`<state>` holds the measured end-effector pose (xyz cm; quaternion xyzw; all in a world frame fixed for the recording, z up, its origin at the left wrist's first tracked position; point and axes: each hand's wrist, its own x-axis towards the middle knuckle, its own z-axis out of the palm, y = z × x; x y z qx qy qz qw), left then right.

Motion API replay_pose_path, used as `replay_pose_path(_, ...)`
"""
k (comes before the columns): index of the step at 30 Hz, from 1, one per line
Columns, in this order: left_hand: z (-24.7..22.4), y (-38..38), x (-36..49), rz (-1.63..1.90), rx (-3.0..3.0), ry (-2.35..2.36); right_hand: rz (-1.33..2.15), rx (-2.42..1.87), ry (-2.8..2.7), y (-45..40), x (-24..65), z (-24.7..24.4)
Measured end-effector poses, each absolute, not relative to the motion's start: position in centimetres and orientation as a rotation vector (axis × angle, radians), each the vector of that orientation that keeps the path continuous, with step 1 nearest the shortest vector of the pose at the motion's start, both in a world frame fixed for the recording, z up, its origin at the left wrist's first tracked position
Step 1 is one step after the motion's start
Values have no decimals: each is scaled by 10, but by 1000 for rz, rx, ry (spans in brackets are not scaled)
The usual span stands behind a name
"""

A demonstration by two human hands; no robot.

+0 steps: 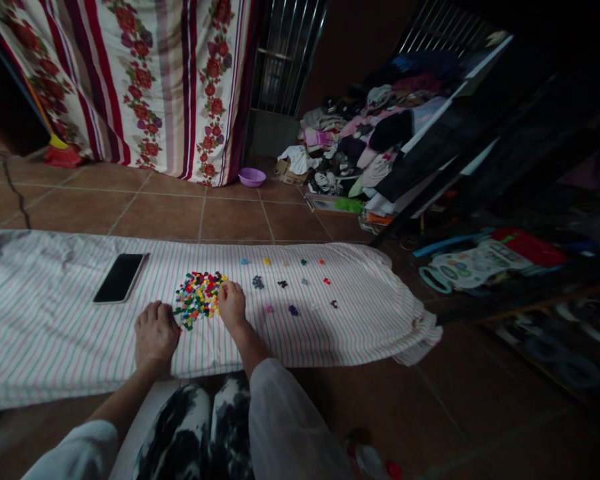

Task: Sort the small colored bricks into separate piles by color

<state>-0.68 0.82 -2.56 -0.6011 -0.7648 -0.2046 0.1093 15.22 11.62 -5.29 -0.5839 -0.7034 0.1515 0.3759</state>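
Note:
A loose pile of tiny multicoloured pieces, bead-like or block-like (200,297), lies on the striped cloth (360,333) in front of me. My left hand (157,331) rests on the cloth at the pile's lower left edge, its fingers curled under; whatever might be inside is hidden. At the pile's right edge is my right hand (231,303), closed with fingertips together; I cannot see what it pinches. Right of it lie small groups sorted by colour, in rows: grey pieces (258,283), black pieces (283,284), dark purple pieces (293,311), pink pieces (270,309), red pieces (327,281) and several others.
A dark-screened phone (121,278) lies left of the pile. Beyond the cloth-covered surface are a tiled floor (170,210), a floral curtain (155,87), a purple basin (252,177) and a heap of clothes (360,133). A broom (60,152) stands at far left.

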Motion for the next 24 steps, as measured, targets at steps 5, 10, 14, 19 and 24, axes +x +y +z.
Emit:
replay_pose_path(5, -27, 8, -7, -622, -1765, -2237, 364, -1480, -1651, 126, 161, -47)
replay_pose_path(10, -27, 9, -6, -659, -1760, -2226, 373, -1446, -1664, 142, 159, -53)
replay_pose_path(14, -28, 9, -5, -666, -1765, -2217, 395, -1395, -1699, 147, 147, -58)
replay_pose_path(19, -27, 9, -5, -627, -1750, -2193, 442, -1309, -1762, 143, 127, -56)
replay_pose_path(24, -26, 9, -5, -627, -1763, -2202, 443, -1307, -1716, 132, 110, -53)
